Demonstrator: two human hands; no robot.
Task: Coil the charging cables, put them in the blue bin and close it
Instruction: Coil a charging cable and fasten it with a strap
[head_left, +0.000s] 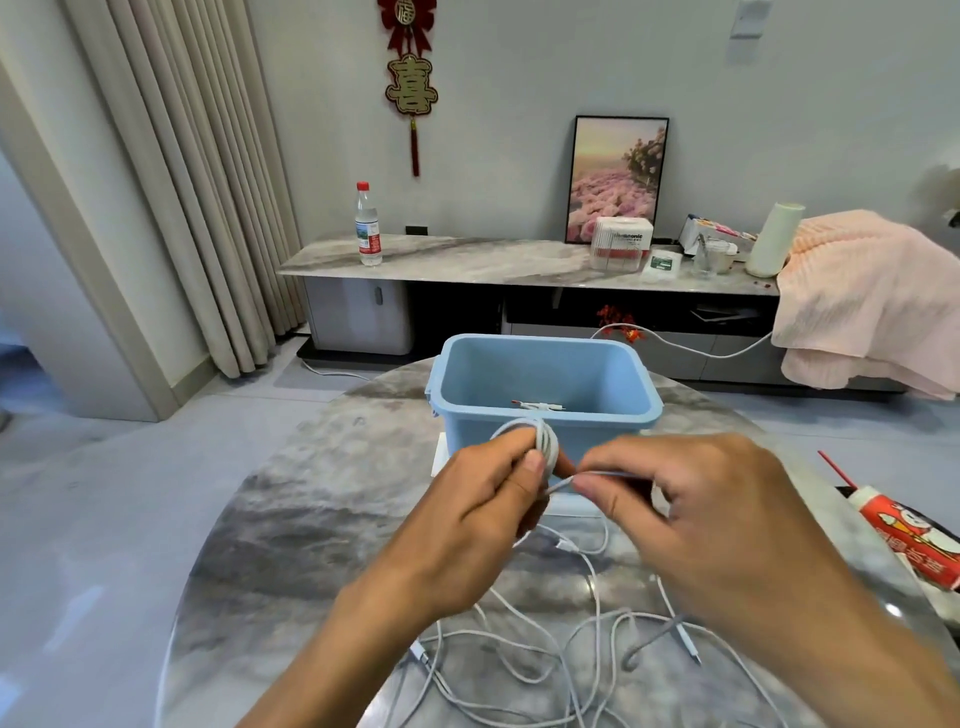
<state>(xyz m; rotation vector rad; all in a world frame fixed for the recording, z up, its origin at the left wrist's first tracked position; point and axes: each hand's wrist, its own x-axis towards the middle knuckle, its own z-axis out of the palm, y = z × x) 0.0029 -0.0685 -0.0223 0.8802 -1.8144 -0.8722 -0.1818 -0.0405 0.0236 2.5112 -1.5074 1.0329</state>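
Observation:
The open blue bin (545, 379) stands on the round marble table (311, 519), with a small white and red item (537, 406) on its floor. Just in front of the bin, my left hand (467, 509) grips a white cable coil (545, 441) between thumb and fingers. My right hand (691, 519) pinches the free strand of that cable (563, 482) close to the coil. Several loose white cables (519, 649) lie tangled on the table below my hands. A white flat piece, perhaps the lid (440, 457), shows under the bin's left side.
A red and white packet (914, 540) lies at the table's right edge. Behind the table runs a low marble cabinet (467, 260) with a water bottle (368, 226), a framed picture (615, 179) and a pink blanket (862, 291). Curtains (182, 182) hang at the left.

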